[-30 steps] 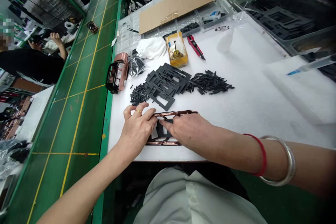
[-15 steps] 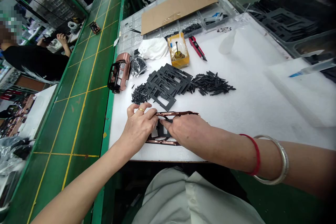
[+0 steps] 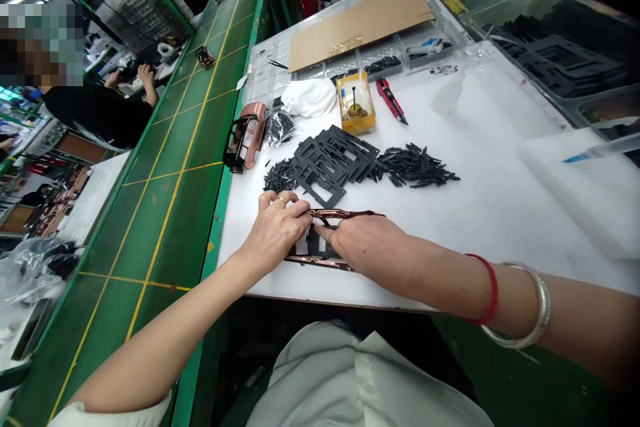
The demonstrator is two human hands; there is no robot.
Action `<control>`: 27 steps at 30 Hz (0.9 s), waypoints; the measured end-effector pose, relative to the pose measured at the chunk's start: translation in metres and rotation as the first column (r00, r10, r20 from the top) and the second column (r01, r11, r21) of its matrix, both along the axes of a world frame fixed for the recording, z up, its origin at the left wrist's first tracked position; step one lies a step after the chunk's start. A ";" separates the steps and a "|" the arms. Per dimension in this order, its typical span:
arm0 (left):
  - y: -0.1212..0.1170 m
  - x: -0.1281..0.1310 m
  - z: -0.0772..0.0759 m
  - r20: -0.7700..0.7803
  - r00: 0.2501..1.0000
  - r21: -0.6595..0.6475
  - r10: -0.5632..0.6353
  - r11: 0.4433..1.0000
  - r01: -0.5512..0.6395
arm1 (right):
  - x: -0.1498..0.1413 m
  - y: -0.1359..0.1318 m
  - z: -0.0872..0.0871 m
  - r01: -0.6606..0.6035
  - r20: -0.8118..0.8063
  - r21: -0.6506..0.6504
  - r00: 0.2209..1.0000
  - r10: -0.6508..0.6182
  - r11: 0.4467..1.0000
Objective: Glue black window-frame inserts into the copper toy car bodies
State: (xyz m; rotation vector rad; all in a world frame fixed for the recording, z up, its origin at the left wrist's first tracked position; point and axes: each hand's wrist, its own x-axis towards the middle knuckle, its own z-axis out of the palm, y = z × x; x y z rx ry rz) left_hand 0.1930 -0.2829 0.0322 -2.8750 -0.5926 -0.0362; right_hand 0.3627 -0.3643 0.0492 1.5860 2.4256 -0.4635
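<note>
A copper-coloured model car body lies on the white tabletop, close to its front edge, with its open side facing me. My left hand grips its left end, fingers closed over the upper rim. At the other end my right hand is closed around the shell, one digit reaching inside to a flat black piece. Most of the right end is hidden under that hand. Just beyond lie stacked black cut-out sheets, with piles of small black strips on both sides.
Another copper car body stands near the green conveyor on the left. Behind the sheets are a yellow box, a red cutter and a white cloth. Cardboard covers a compartment tray. Co-workers sit across the conveyor.
The view has shifted, so the whole scene sits further right. Both hands keep their hold on the car body, and the right hand's digit stays inside it.
</note>
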 end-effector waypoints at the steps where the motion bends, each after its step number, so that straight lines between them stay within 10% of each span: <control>1: 0.001 0.000 0.000 -0.001 1.000 -0.004 -0.007 1.000 0.007 | 0.000 0.000 0.001 -0.007 0.014 0.003 1.000 0.007 1.000; 27: 0.014 0.007 0.002 -0.022 0.991 -0.028 -0.135 0.991 0.134 | -0.008 0.007 0.017 0.021 0.056 -0.080 0.998 -0.017 0.997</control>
